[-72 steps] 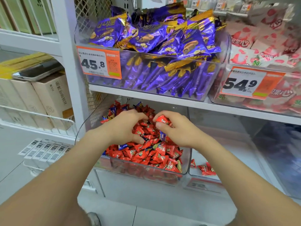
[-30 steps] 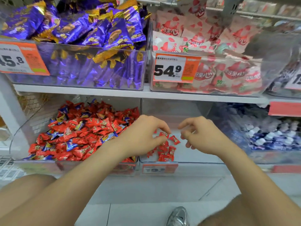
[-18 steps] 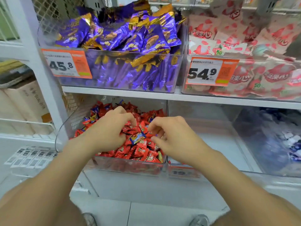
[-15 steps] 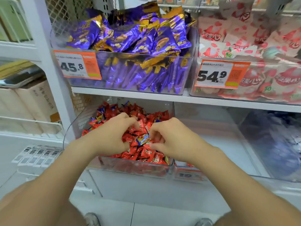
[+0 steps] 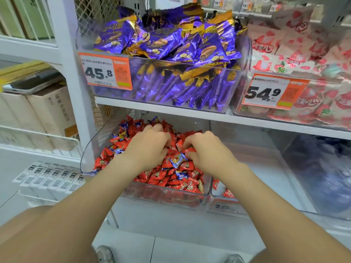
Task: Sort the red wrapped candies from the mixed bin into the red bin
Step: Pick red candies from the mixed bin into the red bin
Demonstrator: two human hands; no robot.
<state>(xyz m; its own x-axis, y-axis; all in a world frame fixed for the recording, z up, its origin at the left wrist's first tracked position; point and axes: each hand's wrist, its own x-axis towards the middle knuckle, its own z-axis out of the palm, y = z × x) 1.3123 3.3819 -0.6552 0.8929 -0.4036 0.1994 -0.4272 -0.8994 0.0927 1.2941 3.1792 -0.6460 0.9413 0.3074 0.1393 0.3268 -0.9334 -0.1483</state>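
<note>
Head view: left hand (image 5: 150,147), right hand (image 5: 207,151), grip unclear, in mixed bin (image 5: 89,154); few red candies (image 5: 228,193) in red bin (image 5: 266,177).

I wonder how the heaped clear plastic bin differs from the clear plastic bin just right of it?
The heaped clear plastic bin is piled with candies; the right clear plastic bin holds a few red candies up front. The heaped bin mixes red and blue wrappers; the right bin shows red only. The left hand and right hand reach into the heaped bin alone. Both are transparent.
</note>
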